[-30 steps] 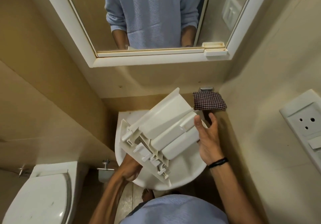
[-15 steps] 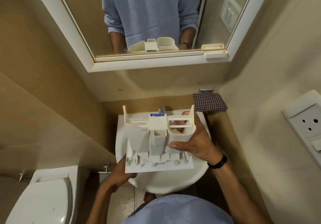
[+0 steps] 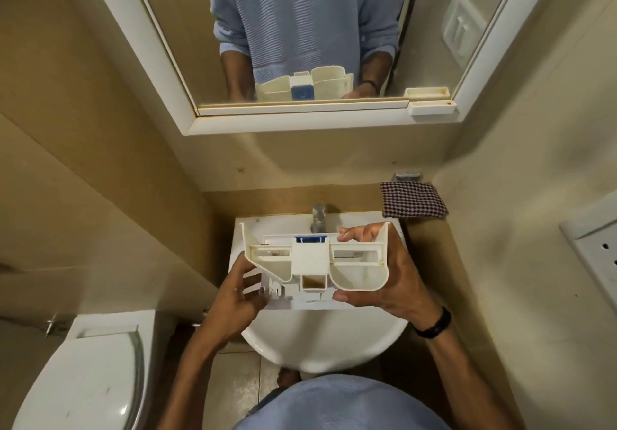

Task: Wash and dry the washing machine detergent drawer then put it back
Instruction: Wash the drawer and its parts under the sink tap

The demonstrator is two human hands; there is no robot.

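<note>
The left hand point(image 3: 238, 299) and right hand point(image 3: 394, 282) grip the detergent drawer point(image 3: 310, 261) over the sink point(image 3: 320, 358); washing, drying and refitting seemingly remain.

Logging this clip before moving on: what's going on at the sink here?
A person holds a white detergent drawer in both hands above the washbasin, open side facing up towards the camera. The right hand grips its right end and the left hand holds the lower left corner. The tap sits just behind the drawer. A checked cloth hangs untouched at the wall to the right.
</note>
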